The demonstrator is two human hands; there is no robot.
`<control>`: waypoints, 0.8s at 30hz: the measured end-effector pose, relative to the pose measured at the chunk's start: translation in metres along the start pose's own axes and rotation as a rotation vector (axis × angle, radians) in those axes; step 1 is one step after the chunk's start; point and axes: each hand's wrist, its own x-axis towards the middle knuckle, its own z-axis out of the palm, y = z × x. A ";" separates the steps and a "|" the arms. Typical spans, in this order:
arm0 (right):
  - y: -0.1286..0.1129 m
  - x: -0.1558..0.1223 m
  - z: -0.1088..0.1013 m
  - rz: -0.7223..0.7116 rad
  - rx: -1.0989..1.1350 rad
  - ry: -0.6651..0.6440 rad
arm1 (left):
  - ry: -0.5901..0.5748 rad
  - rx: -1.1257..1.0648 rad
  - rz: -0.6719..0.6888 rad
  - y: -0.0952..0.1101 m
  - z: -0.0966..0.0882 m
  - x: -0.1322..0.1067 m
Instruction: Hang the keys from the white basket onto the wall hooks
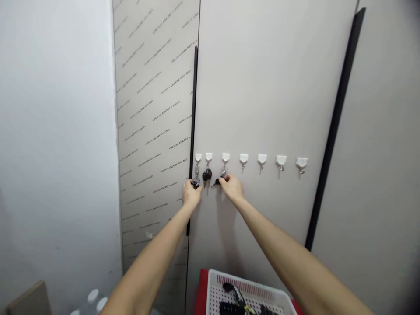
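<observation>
At the leftmost white hook (198,157), a bunch of keys (196,184) hangs from a metal clasp, and my left hand (190,193) is closed around its lower end. Black-headed keys (207,174) dangle from the second hook (209,156), between my hands and touched by neither. My right hand (232,187) pinches a black-headed key (216,181) whose ring (224,171) is at the third hook (225,157). Whether that ring is fully on the hook is too small to tell.
More white hooks (262,159) continue rightward along the pale cabinet door (269,87). Long black handles (334,131) edge the doors. Below, a white basket (252,288) holds dark items on something red. White-capped bottles (93,296) stand at lower left.
</observation>
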 end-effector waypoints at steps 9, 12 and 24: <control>-0.013 0.039 -0.030 -0.077 0.332 0.248 | -0.082 0.046 -0.018 -0.008 -0.002 0.022; -0.032 0.049 -0.042 -0.142 0.394 0.186 | -0.104 0.003 -0.007 -0.007 -0.006 0.028; -0.022 0.007 0.027 -0.109 0.239 -0.086 | -0.161 -0.133 -0.019 -0.015 0.007 0.021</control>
